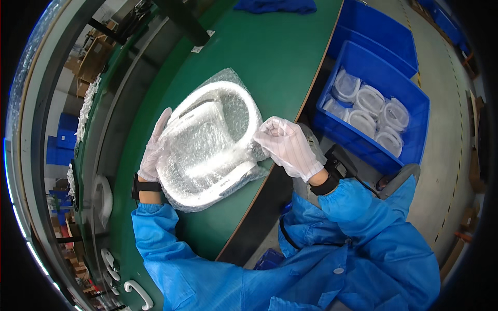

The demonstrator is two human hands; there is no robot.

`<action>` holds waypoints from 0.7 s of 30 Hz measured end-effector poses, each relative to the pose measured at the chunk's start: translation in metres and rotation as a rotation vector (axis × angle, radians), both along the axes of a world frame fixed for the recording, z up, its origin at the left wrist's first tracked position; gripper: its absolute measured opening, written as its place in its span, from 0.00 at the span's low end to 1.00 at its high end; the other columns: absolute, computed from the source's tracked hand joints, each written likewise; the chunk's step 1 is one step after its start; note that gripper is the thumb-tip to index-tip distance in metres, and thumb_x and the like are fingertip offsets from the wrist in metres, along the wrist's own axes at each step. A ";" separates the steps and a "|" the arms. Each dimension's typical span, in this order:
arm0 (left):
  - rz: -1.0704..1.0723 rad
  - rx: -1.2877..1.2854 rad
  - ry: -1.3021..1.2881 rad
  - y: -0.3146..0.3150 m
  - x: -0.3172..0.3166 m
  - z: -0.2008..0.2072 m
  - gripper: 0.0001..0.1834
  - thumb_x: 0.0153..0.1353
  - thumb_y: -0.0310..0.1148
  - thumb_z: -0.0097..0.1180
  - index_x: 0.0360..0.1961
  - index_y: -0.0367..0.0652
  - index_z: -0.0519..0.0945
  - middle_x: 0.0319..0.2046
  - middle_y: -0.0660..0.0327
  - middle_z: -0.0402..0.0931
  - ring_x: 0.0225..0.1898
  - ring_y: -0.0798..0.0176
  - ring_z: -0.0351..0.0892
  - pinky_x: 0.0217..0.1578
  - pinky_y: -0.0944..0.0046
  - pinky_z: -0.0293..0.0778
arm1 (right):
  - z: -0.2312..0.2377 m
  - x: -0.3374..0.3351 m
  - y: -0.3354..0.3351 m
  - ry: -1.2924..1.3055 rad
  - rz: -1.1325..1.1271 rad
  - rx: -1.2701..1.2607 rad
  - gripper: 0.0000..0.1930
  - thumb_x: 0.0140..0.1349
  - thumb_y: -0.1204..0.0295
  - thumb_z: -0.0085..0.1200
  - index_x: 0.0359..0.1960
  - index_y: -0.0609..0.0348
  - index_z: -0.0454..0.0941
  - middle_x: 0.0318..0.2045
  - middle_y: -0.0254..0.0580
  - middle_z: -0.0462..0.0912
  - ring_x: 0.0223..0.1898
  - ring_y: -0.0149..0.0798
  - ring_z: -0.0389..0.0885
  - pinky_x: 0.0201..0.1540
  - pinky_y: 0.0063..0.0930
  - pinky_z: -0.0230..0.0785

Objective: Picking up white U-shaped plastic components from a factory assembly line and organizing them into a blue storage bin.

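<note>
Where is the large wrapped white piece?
In the head view, the piece lies left of centre on the green table, between the left hand and right hand.

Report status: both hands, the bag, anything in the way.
Left hand at left edge of bag; right hand curled at right edge, grips unclear. White ring inside, over green table. No object seen atop it.

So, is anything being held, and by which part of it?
The left hand lies against the left edge of the wrapped white piece; the right hand, fingers curled, is at its right edge. Whether either grip closes cannot be told.
</note>
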State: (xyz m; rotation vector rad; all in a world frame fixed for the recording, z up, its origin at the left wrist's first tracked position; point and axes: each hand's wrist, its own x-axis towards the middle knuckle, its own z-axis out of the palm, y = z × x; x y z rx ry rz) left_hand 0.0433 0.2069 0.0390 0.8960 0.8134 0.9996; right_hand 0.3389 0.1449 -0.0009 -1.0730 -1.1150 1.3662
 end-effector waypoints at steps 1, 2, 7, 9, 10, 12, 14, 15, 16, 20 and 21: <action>0.004 -0.002 0.003 -0.001 0.001 0.000 0.54 0.46 0.31 0.70 0.70 0.42 0.49 0.64 0.51 0.60 0.62 0.53 0.65 0.62 0.54 0.66 | 0.004 0.001 -0.001 0.185 0.056 -0.221 0.09 0.60 0.70 0.57 0.31 0.63 0.72 0.19 0.36 0.75 0.15 0.25 0.68 0.18 0.20 0.61; -0.005 -0.018 -0.032 0.002 0.004 -0.001 0.54 0.46 0.31 0.70 0.70 0.43 0.48 0.64 0.51 0.60 0.62 0.53 0.65 0.62 0.54 0.66 | -0.002 0.004 0.001 0.335 0.067 -0.232 0.08 0.61 0.71 0.54 0.32 0.63 0.71 0.19 0.40 0.76 0.10 0.27 0.66 0.12 0.19 0.57; -0.083 -0.013 -0.057 0.012 0.016 -0.008 0.52 0.49 0.30 0.69 0.70 0.44 0.48 0.66 0.51 0.56 0.63 0.54 0.63 0.62 0.54 0.65 | -0.026 0.005 -0.003 0.629 0.022 -0.198 0.06 0.62 0.73 0.51 0.33 0.64 0.69 0.20 0.48 0.77 0.08 0.33 0.69 0.08 0.24 0.61; -0.010 0.072 0.099 0.014 0.012 -0.013 0.54 0.49 0.34 0.69 0.71 0.45 0.46 0.66 0.51 0.55 0.63 0.53 0.63 0.63 0.57 0.63 | -0.023 0.004 -0.001 0.620 0.051 -0.260 0.06 0.62 0.73 0.51 0.33 0.63 0.69 0.20 0.48 0.77 0.09 0.35 0.71 0.08 0.25 0.62; -0.009 0.074 0.103 0.015 0.009 -0.010 0.54 0.49 0.34 0.69 0.71 0.45 0.46 0.66 0.51 0.55 0.63 0.53 0.63 0.63 0.57 0.63 | -0.017 0.003 -0.001 0.617 0.052 -0.276 0.06 0.62 0.73 0.50 0.33 0.64 0.69 0.20 0.49 0.77 0.08 0.36 0.71 0.08 0.26 0.62; 0.001 0.249 0.596 0.014 0.006 -0.006 0.54 0.50 0.41 0.69 0.71 0.44 0.46 0.66 0.49 0.56 0.63 0.54 0.63 0.62 0.60 0.63 | -0.018 0.006 -0.001 0.601 0.064 -0.283 0.06 0.61 0.73 0.51 0.33 0.64 0.69 0.20 0.49 0.77 0.09 0.36 0.71 0.08 0.27 0.62; -0.003 0.310 0.797 0.014 0.014 0.001 0.54 0.50 0.44 0.68 0.70 0.41 0.47 0.65 0.48 0.58 0.63 0.54 0.63 0.61 0.61 0.63 | -0.018 0.008 0.000 0.584 0.079 -0.287 0.06 0.61 0.73 0.51 0.33 0.63 0.69 0.20 0.49 0.77 0.09 0.36 0.71 0.09 0.27 0.62; -0.008 0.371 0.998 0.014 0.018 0.004 0.54 0.51 0.48 0.67 0.70 0.39 0.48 0.64 0.47 0.60 0.63 0.55 0.64 0.61 0.63 0.63 | -0.019 0.010 0.001 0.573 0.076 -0.284 0.07 0.61 0.73 0.51 0.33 0.63 0.69 0.19 0.48 0.77 0.08 0.35 0.70 0.08 0.27 0.61; -0.007 0.372 0.998 0.016 0.015 -0.001 0.54 0.51 0.48 0.67 0.70 0.39 0.48 0.64 0.47 0.60 0.63 0.55 0.64 0.61 0.63 0.63 | -0.019 0.012 0.001 0.563 0.072 -0.282 0.07 0.61 0.73 0.51 0.34 0.63 0.68 0.19 0.47 0.76 0.07 0.35 0.69 0.08 0.27 0.61; 0.107 0.368 1.256 0.013 0.008 -0.002 0.48 0.55 0.47 0.63 0.68 0.36 0.52 0.54 0.49 0.70 0.53 0.57 0.72 0.56 0.64 0.67 | -0.018 0.022 0.001 0.559 0.148 -0.248 0.08 0.58 0.75 0.53 0.36 0.64 0.68 0.25 0.46 0.77 0.16 0.36 0.76 0.17 0.28 0.69; 0.105 0.317 1.324 0.011 0.010 0.002 0.47 0.56 0.46 0.63 0.68 0.36 0.53 0.51 0.51 0.72 0.49 0.59 0.74 0.54 0.65 0.69 | -0.014 0.025 0.002 0.038 -0.103 0.128 0.10 0.56 0.76 0.54 0.37 0.65 0.68 0.29 0.46 0.76 0.23 0.38 0.78 0.24 0.29 0.71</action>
